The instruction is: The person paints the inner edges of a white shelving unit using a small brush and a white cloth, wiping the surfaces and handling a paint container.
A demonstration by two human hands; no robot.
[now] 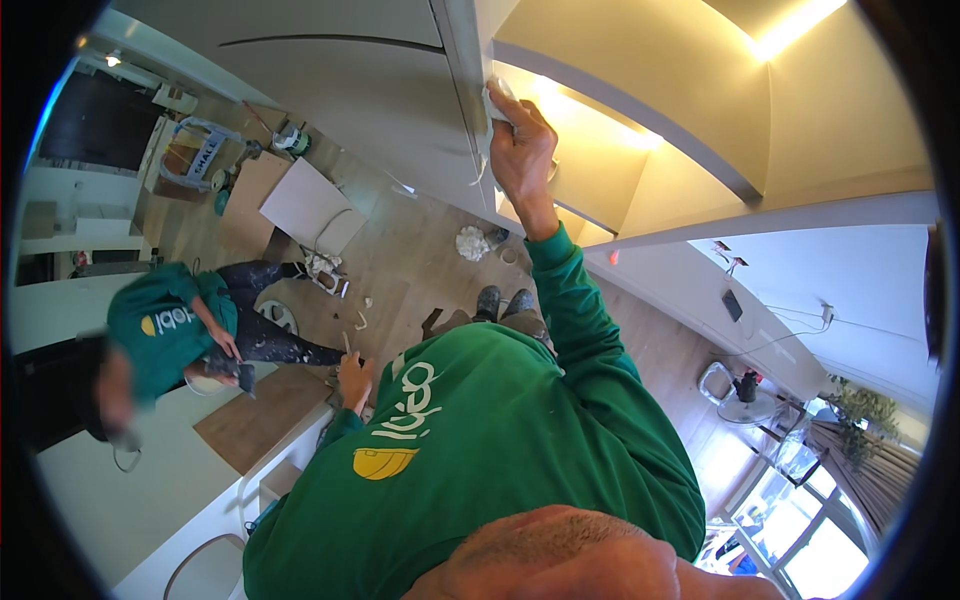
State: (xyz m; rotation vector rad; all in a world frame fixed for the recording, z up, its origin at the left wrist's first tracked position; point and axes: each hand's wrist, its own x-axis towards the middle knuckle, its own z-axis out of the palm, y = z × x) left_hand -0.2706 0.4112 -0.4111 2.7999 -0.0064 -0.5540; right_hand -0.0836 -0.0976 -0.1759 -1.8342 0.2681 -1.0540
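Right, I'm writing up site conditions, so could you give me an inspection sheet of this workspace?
Surface: pale cabinet, lit inside; wooden floor below.
Job's things: white cloth, bunched in the right hand at the cabinet's edge.
Clutter: crumpled white wad and flat boards on the floor.
Hands: right raised, closed on the cloth; left hand low, its grip unclear.
Cables: wires poking out at the right wall; a thin cord hanging nearby.
Surroundings: a co-worker at left; window at lower right.
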